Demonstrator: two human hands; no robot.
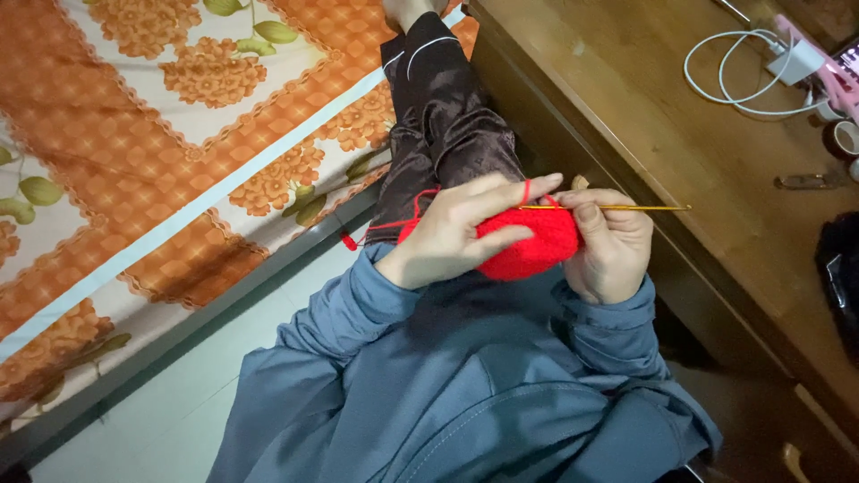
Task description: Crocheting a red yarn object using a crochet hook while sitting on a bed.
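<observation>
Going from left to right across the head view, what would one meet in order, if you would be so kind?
Orange floral bedspread → left hand → red crocheted piece → right hand → tip end of the gold crochet hook → white cable on the wooden table → black bag.

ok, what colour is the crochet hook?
Golden yellow, thin metal; the crochet hook shows best in the head view, held in the right hand.

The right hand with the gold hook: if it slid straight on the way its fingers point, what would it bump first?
The right hand points left, so it would likely press straight into the red crochet piece it already touches, then the left hand behind it. Depth is hard to judge.
</observation>
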